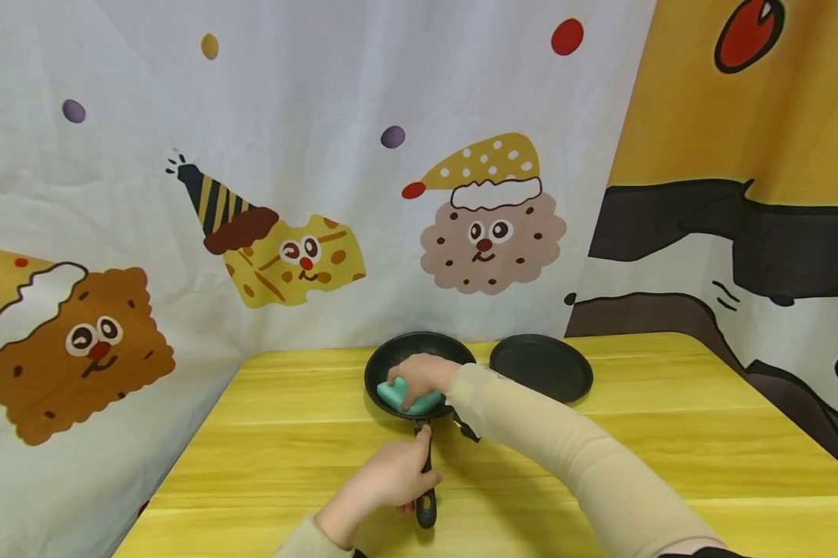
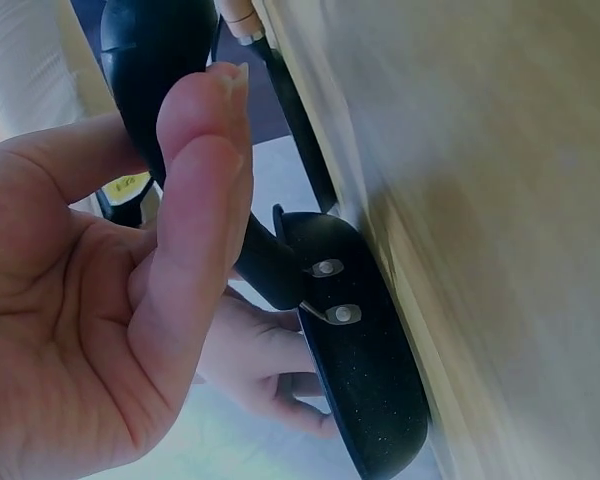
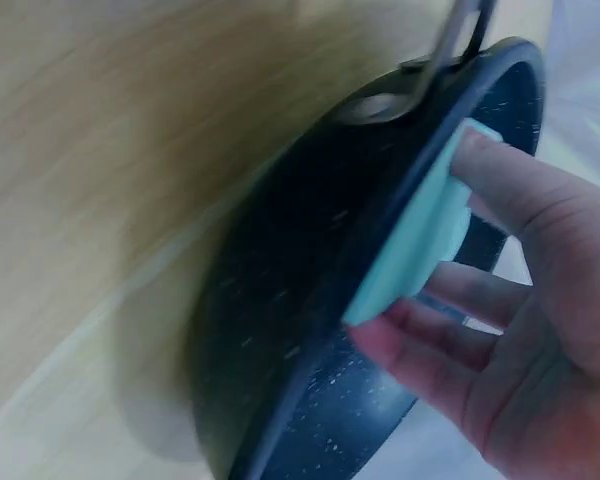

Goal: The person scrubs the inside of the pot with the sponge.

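Note:
A black frying pan (image 1: 384, 353) stands on the yellow wood-grain table, its handle (image 1: 426, 515) pointing towards me. My left hand (image 1: 396, 471) grips that handle, the index finger stretched along it towards the pan. In the left wrist view the fingers (image 2: 202, 190) bend round the handle, and two rivets show on the pan's side wall. Inside the pan, near the handle side, my right hand (image 1: 422, 374) holds a teal sponge (image 1: 394, 395). In the right wrist view the thumb and fingertips pinch the sponge (image 3: 410, 245) against the pan's inner wall.
A flat round black pan (image 1: 540, 366) lies at the back right, beside the frying pan. In the left wrist view a light wooden handle (image 2: 242, 18) shows at the top. A printed curtain (image 1: 307, 101) hangs behind the table (image 1: 286, 442).

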`<state>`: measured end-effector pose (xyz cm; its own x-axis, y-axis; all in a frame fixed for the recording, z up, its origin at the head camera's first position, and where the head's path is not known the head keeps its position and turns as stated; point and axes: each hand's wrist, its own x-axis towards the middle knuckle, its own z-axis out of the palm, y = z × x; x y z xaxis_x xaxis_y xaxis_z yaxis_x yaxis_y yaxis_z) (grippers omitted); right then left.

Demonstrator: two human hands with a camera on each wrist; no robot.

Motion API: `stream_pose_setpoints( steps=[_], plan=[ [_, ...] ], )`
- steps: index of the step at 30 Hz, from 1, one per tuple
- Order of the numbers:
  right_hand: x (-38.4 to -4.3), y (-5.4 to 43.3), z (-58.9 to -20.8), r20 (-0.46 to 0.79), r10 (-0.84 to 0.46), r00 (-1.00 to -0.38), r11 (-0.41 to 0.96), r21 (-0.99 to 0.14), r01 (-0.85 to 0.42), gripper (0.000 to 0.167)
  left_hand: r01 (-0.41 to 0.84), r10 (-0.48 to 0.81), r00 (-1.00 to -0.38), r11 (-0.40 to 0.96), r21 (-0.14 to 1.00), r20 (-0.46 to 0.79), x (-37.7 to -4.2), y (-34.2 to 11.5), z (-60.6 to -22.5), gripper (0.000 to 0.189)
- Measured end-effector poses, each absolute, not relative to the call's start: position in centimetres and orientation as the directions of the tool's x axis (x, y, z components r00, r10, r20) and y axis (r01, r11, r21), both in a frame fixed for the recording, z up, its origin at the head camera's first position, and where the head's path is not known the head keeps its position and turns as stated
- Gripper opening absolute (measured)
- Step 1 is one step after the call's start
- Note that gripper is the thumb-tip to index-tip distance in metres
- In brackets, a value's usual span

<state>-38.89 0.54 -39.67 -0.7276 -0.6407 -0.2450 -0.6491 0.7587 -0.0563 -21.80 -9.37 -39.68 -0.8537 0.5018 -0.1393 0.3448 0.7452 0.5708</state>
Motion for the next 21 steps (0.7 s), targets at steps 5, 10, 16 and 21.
stream_pose_setpoints(
  steps=[5, 10, 16, 21],
  plan=[
    [-39.3, 1.1, -39.5, -0.287, -0.633, -0.719, 0.765, -0.085, -0.639, 0.052, 0.331, 0.497, -0.857, 0.735, 0.592, -0.137, -21.8, -9.4, -39.7, 0.075],
    [-39.7, 1.1, -38.4, -0.384, -0.608, -0.695, 0.776, -0.098, -0.624, 0.049, 0.312, 0.493, -0.857, 0.728, 0.611, -0.15, -22.0, -9.3, -39.6, 0.076],
    [-39.5, 0.8, -37.6, -0.449, -0.58, -0.679, 0.785, -0.087, -0.613, 0.051, 0.281, 0.492, -0.853, 0.712, 0.643, -0.173, -22.3, -9.0, -39.8, 0.078],
    [-39.4, 0.1, -38.0, -0.417, -0.624, -0.661, 0.745, -0.061, -0.665, 0.053, 0.284, 0.498, -0.854, 0.687, 0.669, -0.149, -22.2, -9.2, -40.0, 0.079]
  ],
)
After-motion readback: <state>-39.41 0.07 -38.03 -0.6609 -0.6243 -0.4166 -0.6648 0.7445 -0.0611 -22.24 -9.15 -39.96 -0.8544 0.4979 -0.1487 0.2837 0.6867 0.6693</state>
